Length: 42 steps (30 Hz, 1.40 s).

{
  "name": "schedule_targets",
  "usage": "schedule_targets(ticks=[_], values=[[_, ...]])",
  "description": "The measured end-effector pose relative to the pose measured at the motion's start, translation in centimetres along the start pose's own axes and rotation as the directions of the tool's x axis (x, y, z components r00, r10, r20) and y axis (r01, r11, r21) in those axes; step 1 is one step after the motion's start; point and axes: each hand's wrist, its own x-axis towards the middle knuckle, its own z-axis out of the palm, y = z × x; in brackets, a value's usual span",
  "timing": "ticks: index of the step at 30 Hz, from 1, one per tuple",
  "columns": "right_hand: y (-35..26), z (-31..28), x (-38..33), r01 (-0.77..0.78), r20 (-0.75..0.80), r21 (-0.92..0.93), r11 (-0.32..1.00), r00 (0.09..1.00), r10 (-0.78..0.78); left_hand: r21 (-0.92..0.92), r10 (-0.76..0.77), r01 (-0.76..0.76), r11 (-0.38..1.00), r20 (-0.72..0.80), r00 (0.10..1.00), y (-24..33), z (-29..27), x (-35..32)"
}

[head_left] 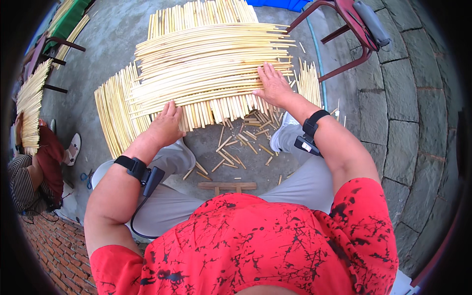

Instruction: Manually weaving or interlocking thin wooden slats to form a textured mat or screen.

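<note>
Floor (110,46) lies open left of the layered stalks (211,56); 1 chair (358,30) and possibly a tub (282,4) obstruct their far-right side.

Rests left hand (166,124) at near edge, right hand (275,87) near right end of crosswise pale stalks (211,64), atop lengthwise stalks (115,109).

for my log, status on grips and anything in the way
Left grip open, right grip open. Both on long pale yellow stalks. Short yellow offcuts scattered nearby.

Crosswise sticks (206,61) partly hide the lengthwise sticks (216,111) beneath
</note>
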Motion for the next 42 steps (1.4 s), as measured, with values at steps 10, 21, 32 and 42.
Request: schedule_targets(ticks=[10, 21, 32, 42], values=[[-0.2, -0.2, 0.1, -0.016, 0.076, -0.018, 1.0, 0.997, 0.018, 0.027, 0.035, -0.035, 0.999, -0.024, 0.999, -0.2, 0.3, 0.1], [-0.2, -0.3, -0.8, 0.008, 0.105, -0.062, 0.998, 0.994, -0.001, 0.047, 0.002, -0.001, 0.999, -0.03, 1.0, -1.1, 0.6, -0.6], [-1.3, -0.9, -3.0, 0.008, 0.089, -0.158, 0.987, 0.996, 0.006, 0.04, 0.038, -0.038, 0.998, -0.007, 0.999, -0.7, 0.4, -0.6], [-2.3, -0.2, -3.5, 0.146, 0.092, -0.187, 0.971, 0.987, -0.13, 0.045, 0.01, -0.009, 0.999, -0.021, 1.0, -1.2, 0.9, -0.7]])
